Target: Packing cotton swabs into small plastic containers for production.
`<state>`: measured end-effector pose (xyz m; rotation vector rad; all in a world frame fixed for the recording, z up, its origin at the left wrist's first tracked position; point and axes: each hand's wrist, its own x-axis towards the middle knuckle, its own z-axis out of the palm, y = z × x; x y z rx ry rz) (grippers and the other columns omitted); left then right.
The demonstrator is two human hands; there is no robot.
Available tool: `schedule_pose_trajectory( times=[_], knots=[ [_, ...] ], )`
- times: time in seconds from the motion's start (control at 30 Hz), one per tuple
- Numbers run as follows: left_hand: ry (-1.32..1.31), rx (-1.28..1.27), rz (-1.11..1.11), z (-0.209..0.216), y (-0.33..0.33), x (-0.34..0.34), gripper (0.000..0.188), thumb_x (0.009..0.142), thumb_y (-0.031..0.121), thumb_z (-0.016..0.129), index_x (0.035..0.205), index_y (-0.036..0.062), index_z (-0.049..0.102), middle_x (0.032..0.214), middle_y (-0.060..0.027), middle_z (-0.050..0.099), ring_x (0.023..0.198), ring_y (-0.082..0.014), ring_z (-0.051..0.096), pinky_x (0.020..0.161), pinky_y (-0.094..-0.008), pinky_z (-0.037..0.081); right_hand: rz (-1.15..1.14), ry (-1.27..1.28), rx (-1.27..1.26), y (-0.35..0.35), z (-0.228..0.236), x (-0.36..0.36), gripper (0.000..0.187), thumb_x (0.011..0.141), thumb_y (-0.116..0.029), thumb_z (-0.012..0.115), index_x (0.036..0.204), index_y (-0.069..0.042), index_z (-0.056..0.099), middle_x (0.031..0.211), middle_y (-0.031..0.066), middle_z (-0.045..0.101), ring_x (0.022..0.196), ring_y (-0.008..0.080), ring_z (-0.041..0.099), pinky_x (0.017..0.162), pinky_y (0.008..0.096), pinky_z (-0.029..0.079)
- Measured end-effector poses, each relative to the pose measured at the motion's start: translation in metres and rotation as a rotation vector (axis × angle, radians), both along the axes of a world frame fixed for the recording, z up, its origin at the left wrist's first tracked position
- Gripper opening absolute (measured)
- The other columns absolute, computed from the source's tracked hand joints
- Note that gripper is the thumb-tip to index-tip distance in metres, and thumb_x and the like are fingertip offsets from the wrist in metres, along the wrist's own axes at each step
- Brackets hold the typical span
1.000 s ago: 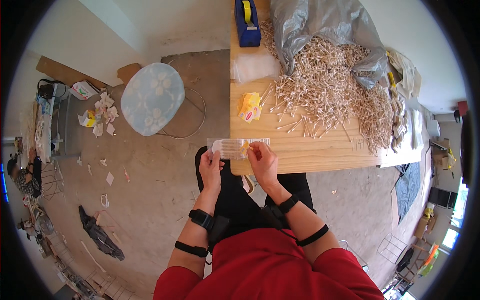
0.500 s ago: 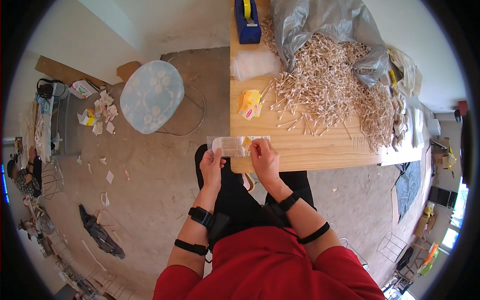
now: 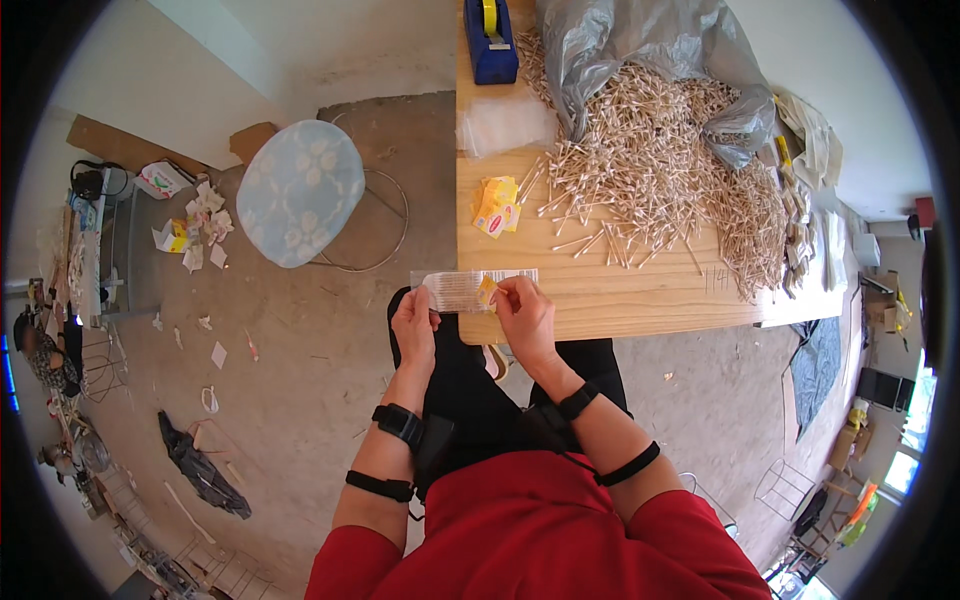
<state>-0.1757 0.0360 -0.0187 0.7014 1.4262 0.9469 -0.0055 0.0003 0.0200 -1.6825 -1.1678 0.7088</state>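
Observation:
My left hand (image 3: 416, 325) grips the left end of a clear plastic bag (image 3: 450, 291), thumb on top. Inside the bag lies what looks like a row of white cotton swabs. My right hand (image 3: 527, 318) is closed at the bag's right part, its fingertips pinching a small yellow card (image 3: 487, 290). Whether the card is inside the bag or on top of it, I cannot tell. The bag is held over the table's near left corner. Beyond it, a small stack of yellow cards (image 3: 495, 207) rests on the wooden table (image 3: 620, 305).
A big heap of loose cotton swabs (image 3: 640, 160) spreads from a grey plastic bag (image 3: 680, 40). Flat clear bags (image 3: 508, 127) and a blue tape dispenser (image 3: 491, 55) lie along the table's left edge. A stool with a pale blue cover (image 3: 302, 195) stands left of the table.
The yellow card has shifted slightly left and down against the clear bag, and my left fingers have moved slightly on it. My right hand stays at the card.

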Motion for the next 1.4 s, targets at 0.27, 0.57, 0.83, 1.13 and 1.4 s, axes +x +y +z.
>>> schedule_pose_trajectory(
  times=[0.27,0.57,0.83,1.13,1.4],
  knots=[
    [0.005,0.027,-0.043,0.003,0.001,0.0,0.023,0.101,0.028,0.062,0.1,0.0063,0.067,0.071,0.0051,0.056,0.061,-0.0027,0.048,0.055,-0.0195,0.038,0.055,-0.256,0.074,-0.002,0.003,-0.005,0.007,0.089,-0.002,0.062,0.091,-0.004,0.056,0.084,0.0178,0.061,0.075,0.0423,0.062,0.062,0.0476,0.051],
    [0.032,0.015,-0.04,0.006,0.001,0.001,0.021,0.099,0.028,0.065,0.098,0.0065,0.068,0.072,0.0045,0.059,0.062,-0.0034,0.05,0.057,-0.0201,0.041,-0.05,0.079,-0.021,-0.002,-0.008,-0.007,0.008,0.087,0.002,0.067,0.092,0.001,0.062,0.076,0.0098,0.066,0.064,0.0147,0.066,0.058,0.028,0.052],
    [0.053,0.039,-0.03,0.001,0.001,-0.002,0.021,0.098,0.024,0.066,0.091,0.0045,0.067,0.072,0.0036,0.06,0.062,-0.0045,0.051,0.059,-0.0209,0.042,0.067,0.22,-0.195,0.004,-0.002,0.006,0.007,0.085,0.001,0.067,0.091,0.004,0.064,0.072,0.0123,0.064,0.063,0.019,0.066,0.059,0.0306,0.052],
    [0.015,0.052,-0.011,-0.001,0.0,-0.001,0.019,0.097,0.022,0.067,0.091,0.0038,0.068,0.072,0.0038,0.06,0.063,-0.0044,0.051,0.059,-0.0207,0.042,0.111,0.206,-0.135,0.022,-0.014,0.004,0.009,0.087,0.002,0.066,0.095,0.005,0.064,0.077,0.0084,0.066,0.065,0.0117,0.064,0.058,0.0259,0.053],
    [0.014,0.034,0.002,-0.003,0.0,-0.002,0.019,0.096,0.021,0.068,0.091,0.0031,0.068,0.071,0.0035,0.06,0.063,-0.0046,0.051,0.059,-0.0203,0.041,0.023,0.081,-0.139,0.032,-0.014,-0.014,0.01,0.075,0.001,0.068,0.081,0.001,0.06,0.072,0.0151,0.065,0.065,0.0282,0.066,0.061,0.0381,0.052]
  ],
)
